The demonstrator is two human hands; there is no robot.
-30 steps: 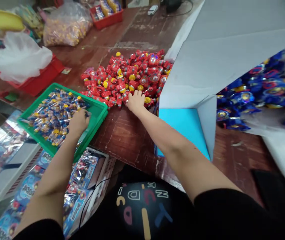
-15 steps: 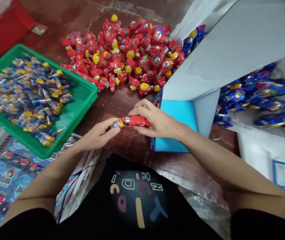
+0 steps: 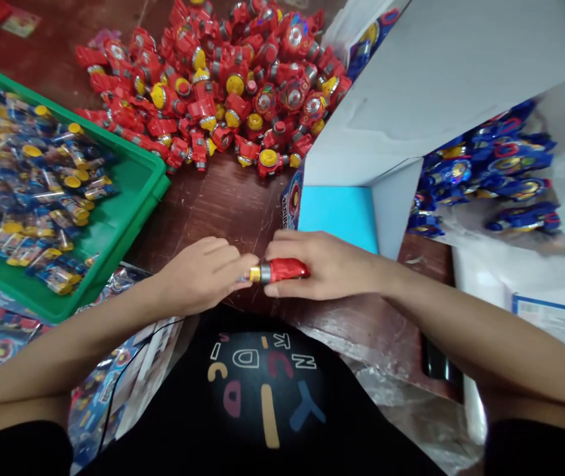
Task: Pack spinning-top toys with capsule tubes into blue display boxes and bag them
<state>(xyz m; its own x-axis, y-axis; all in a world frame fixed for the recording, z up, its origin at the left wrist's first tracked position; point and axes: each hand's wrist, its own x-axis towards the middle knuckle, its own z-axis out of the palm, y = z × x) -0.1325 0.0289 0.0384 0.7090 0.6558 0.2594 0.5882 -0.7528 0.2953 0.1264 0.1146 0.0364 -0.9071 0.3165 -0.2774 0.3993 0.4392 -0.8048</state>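
My right hand (image 3: 319, 264) holds a red toy (image 3: 288, 269) with a grey ring at its left end. My left hand (image 3: 207, 274) is closed round a small tube with a yellow cap (image 3: 254, 274). The capped end meets the toy's grey ring, and most of the tube is hidden by my left fingers. Both hands are close together over the dark red table (image 3: 203, 211), near its front edge.
A green tray (image 3: 136, 198) of small yellow-capped tubes stands at the left. A pile of red toys (image 3: 232, 82) lies at the back. To the right is an open box with a blue inside (image 3: 339, 215), then blue toys (image 3: 503, 165) and a white printed card (image 3: 554, 324).
The view has shifted, so the tray and pile sit further left and larger. My hands are lower in view and closer together, and my left fingers now cover more of the tube.
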